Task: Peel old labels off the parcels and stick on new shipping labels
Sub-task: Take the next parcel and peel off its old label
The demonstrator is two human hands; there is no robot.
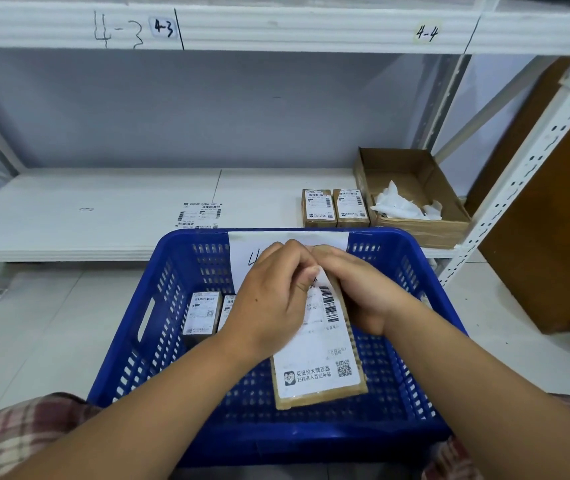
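Parcel [311, 402] is held in the air over the basket [242, 441], label side up. The near end points at the person and the far end sits between both hands. Long axis runs near-to-far, with the far end leaning a little left. Label [314, 358] covers most of the upper face, its length along the parcel's.

Left hand [269, 306]: fingers [306, 277] curled, thumb and forefinger pinched together on the label's far corner. That corner stands up off the cardboard. The rest of the label looks flat.

Right hand [363, 292]: wrapped round the parcel's far right edge and clamped on it, fingertips mostly hidden.

Key relation: the stuck part of the label lies from the left fingers back toward the person, along the long axis.

Judgement: an old label peel, barely begun. I cannot rule out a new label being laid down. A peel would pull toward the body, low along the face, with the right hand bracing the far end. The left hand has the label and the right has the board.

Risk (judgement): thin paper may tear near the barcode if pulled steeply.

Elsewhere:
- Basket parcels [202, 313] stand in its left part.
- Two shelf parcels [318, 207] stand on the shelf [86, 216], just beside an open carton [411, 174] holding crumpled white paper [401, 204].
- A loose label [200, 214] lies flat on the shelf, well apart to the left.
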